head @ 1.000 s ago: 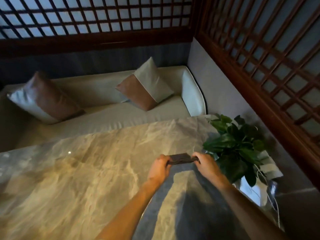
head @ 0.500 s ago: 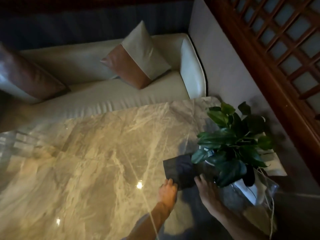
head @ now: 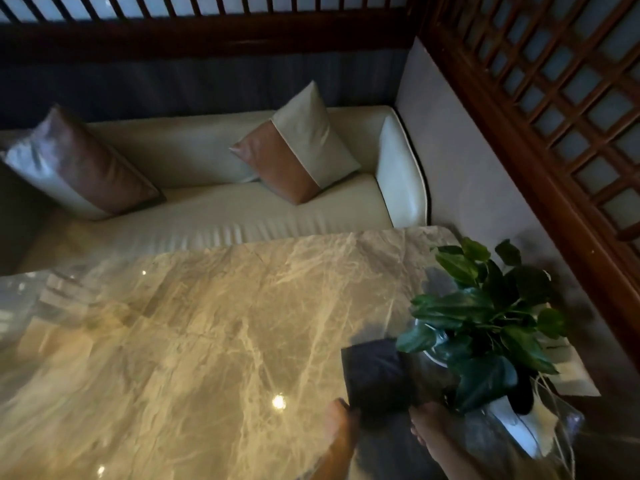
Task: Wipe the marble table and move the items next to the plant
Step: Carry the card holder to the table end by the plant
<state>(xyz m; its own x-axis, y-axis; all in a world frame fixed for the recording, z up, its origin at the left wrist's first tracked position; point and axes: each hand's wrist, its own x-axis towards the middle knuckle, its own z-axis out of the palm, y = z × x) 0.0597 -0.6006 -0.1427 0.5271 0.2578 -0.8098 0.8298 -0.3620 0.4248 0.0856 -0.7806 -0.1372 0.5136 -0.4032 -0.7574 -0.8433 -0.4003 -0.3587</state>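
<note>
Dim booth corner, walled by dark red-brown wooden lattice screens [head: 571, 98] along the top and right of the frame. Polished beige-grey veined marble table [head: 207, 341] fills the lower left and centre; ceiling lights show as small bright reflections on its surface. Cream leather bench sofa [head: 214, 216] runs behind the table across mid-frame, carrying two two-tone brown and pale cushions: one at centre [head: 298, 147], one at far left [head: 76, 161]. Green leafy potted plant [head: 485, 323] in a white pot stands on the table's right edge, lower right of frame, with a clear wrapping and thin pale strands around the pot. Dark flat rectangular cloth [head: 375, 375] lies flat on the marble at lower centre-right, just beside the plant; a leaf overlaps its upper right corner. Left hand [head: 341, 424] at the cloth's lower left corner, fingertips touching the edge; whether it pinches or only presses cannot be told. Right hand [head: 429, 424] at the cloth's lower right corner, close under the plant's leaves, fingers reaching toward the cloth; grip not resolvable owing to shadow and blur. Both forearms enter from the bottom edge. Image soft throughout, detail on the cloth's texture not legible.
</note>
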